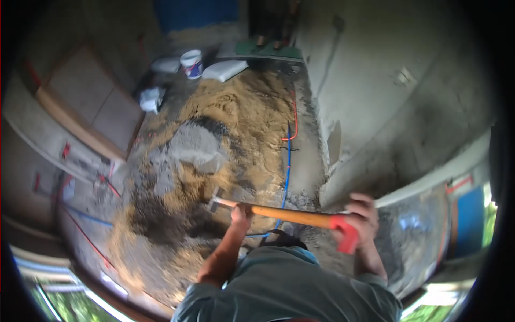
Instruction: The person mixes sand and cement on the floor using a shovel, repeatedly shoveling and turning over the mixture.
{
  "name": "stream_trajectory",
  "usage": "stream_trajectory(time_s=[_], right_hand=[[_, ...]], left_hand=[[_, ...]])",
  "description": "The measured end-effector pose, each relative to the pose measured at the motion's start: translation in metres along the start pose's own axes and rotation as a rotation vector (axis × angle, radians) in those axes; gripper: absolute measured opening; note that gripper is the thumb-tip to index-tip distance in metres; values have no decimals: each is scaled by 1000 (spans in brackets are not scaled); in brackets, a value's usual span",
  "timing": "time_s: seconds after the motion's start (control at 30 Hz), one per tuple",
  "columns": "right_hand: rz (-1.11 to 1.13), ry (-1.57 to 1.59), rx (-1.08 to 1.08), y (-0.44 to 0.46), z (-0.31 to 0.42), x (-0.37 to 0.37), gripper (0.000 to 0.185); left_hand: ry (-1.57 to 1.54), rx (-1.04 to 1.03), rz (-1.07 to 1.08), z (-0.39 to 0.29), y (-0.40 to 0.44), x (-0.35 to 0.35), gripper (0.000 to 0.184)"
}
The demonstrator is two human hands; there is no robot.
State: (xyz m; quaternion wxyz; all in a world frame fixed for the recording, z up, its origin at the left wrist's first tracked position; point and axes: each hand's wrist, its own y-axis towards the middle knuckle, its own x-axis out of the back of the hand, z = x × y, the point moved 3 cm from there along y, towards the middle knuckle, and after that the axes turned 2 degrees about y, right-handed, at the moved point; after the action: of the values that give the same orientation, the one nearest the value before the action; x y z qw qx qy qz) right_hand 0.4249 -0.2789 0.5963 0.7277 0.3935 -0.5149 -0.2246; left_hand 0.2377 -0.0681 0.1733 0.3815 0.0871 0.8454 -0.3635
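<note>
A shovel with a wooden shaft [292,215] lies across the front of my body. My left hand [241,214] is closed around the shaft, close to the metal socket. My right hand [362,220] is at the far end, on the red grip [345,233], its fingers partly raised and blurred. At the left end, the metal head [214,199] meets the pile, so much of the blade is hidden or hard to make out. Yellow sand [252,107] spreads over the floor, with grey powder [196,144] heaped on it and darker mix in front.
A white bucket [191,64] and a pale sack [225,70] stand behind the sand. Blue pipe [288,166] and red pipe [295,115] run along its right side. A bare wall [375,107] rises on the right; a board [88,99] leans left. Another person's feet [276,45] show at the back.
</note>
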Motion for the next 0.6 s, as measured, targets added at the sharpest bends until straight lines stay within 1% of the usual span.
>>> stream_trajectory(time_s=[0.1,0.17,0.2,0.23,0.3,0.33,0.4,0.43,0.5,0.53,0.6], right_hand=[[-91,-28,-133,-12,14,-51,32],[-143,-103,-195,-10,12,-51,31],[-166,-131,-228,-11,11,-51,30],[-182,-125,-207,-11,13,-53,31],[-142,-98,-181,-9,22,-57,31],[-122,-89,-164,-7,25,-60,32],[-112,-72,-148,2,35,-65,33],[-115,-72,-150,7,40,-68,34],[-118,-67,-163,13,43,-76,35],[-114,-62,-165,14,45,-79,35],[-117,-73,-158,18,45,-80,35]], left_hand=[[466,-215,-83,-64,-39,-51,18],[291,-315,-11,-138,-91,-137,33],[260,-401,225,-171,-117,-182,44],[193,-574,583,-196,-137,-206,52],[60,-897,1092,-239,-235,-288,52],[6,-941,1231,-250,-282,-313,50],[-267,-1062,1447,-255,-346,-333,50],[-325,-1012,1601,-262,-369,-342,49],[-286,-680,1984,-275,-387,-360,56],[-253,-562,2065,-280,-390,-365,55],[-216,-513,2090,-290,-392,-365,54]])
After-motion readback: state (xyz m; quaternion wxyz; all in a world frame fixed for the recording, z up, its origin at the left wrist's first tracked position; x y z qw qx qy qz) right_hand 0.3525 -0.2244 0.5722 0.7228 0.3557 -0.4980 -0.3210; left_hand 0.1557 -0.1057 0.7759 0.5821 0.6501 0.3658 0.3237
